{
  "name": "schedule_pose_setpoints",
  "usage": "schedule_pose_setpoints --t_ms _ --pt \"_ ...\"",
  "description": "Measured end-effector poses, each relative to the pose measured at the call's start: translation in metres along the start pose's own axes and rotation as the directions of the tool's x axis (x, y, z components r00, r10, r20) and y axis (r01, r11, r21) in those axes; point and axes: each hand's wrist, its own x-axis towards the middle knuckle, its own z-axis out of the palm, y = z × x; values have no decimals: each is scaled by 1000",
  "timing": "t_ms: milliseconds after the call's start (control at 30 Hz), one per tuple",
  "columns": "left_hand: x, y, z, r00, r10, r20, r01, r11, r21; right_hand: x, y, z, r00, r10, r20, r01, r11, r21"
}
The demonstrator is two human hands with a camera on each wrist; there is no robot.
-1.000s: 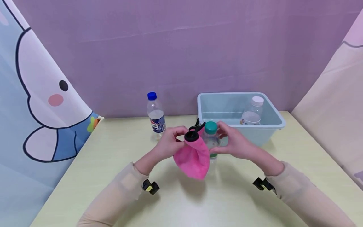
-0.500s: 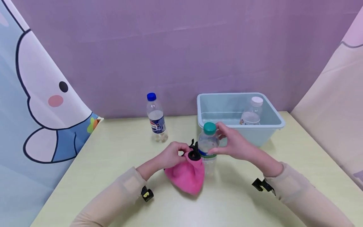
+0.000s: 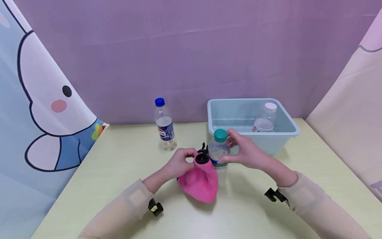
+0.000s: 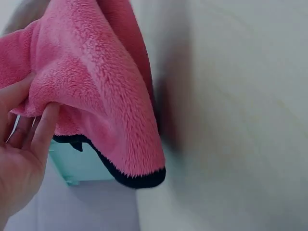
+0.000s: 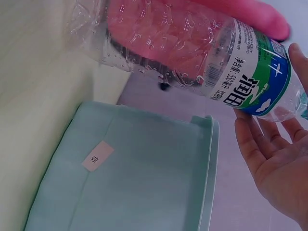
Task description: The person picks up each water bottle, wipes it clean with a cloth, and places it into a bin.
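Note:
My left hand (image 3: 179,162) pinches the black-trimmed top of a pink fleece cloth (image 3: 199,181), which hangs down to the table beside a clear bottle with a green cap (image 3: 219,153). In the left wrist view the fingers (image 4: 41,132) curl round the pink cloth (image 4: 96,96). My right hand (image 3: 243,151) grips the upper part of that bottle, which stands on the table. The right wrist view shows the bottle (image 5: 192,53) with its green and blue label held by my right hand (image 5: 276,159), and the pink cloth seen through the plastic.
A blue-capped bottle (image 3: 163,124) stands at the back left of the pale yellow table (image 3: 104,172). A light blue tub (image 3: 286,129) behind my right hand holds a white-capped bottle (image 3: 265,118). Cloth screens close in the left, back and right.
A second ago the pink cloth was held up at the level of the bottle's cap; my left hand has since lowered it to the table. The right hand has kept its grip.

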Motion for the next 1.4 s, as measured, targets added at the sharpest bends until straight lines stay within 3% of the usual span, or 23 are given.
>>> schedule_pose_setpoints --t_ms 200,333,533,867,1033,1200,1400 --pt "8 19 -5 992 56 -114 -69 991 -115 0 1 0 1000 2 6 -2 1000 11" --pt "12 31 -8 986 72 -152 -98 981 -167 0 1 -1 1000 14 21 -15 1000 25" --pt "16 41 -11 982 92 -166 -120 978 -170 0 0 -1 999 26 32 -27 999 38" --pt "10 25 -7 995 58 -86 -63 996 -62 0 3 1 999 -38 -10 38 999 20" --pt "5 10 -4 1000 30 -1 -30 1000 -10 0 4 2 999 -46 -23 47 999 17" --pt "1 -1 0 996 -41 84 40 999 13 -1 4 2 999 -39 -26 39 999 9" --pt "-2 -9 2 986 -74 150 68 997 48 0 3 2 1000 -24 -21 24 1000 4"
